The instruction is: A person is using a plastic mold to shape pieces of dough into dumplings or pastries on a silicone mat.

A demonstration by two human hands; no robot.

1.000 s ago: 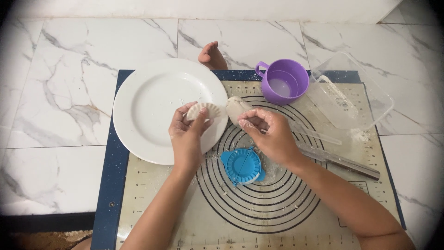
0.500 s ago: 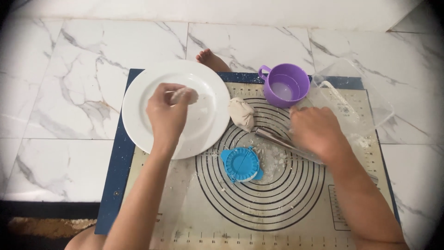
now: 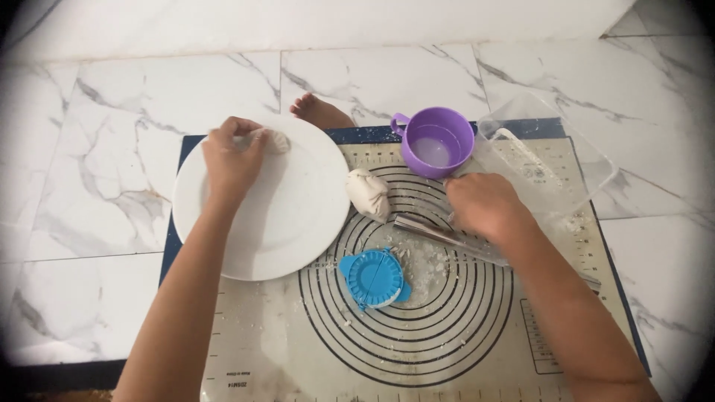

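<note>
My left hand [image 3: 232, 158] holds a small folded dumpling [image 3: 275, 140] over the far part of a round white plate [image 3: 290, 223]. My right hand [image 3: 484, 205] rests on a metal rolling pin [image 3: 439, 232] that lies across the baking mat [image 3: 313, 342]. A lump of white dough [image 3: 369, 193] sits on the mat between the plate and my right hand. A blue dumpling press [image 3: 372, 278] lies closed on the mat, in front of the dough, with flour scattered around it.
A purple cup [image 3: 436, 141] holding a little liquid stands at the mat's far edge. A clear plastic container [image 3: 547, 156] lies to its right. A bare foot [image 3: 319, 112] shows beyond the plate. White marble floor tiles [image 3: 82, 193] surround the mat.
My left hand carried the dumpling from the mat's middle out over the plate, to its far side. My right hand let go of the dumpling and moved right onto the rolling pin.
</note>
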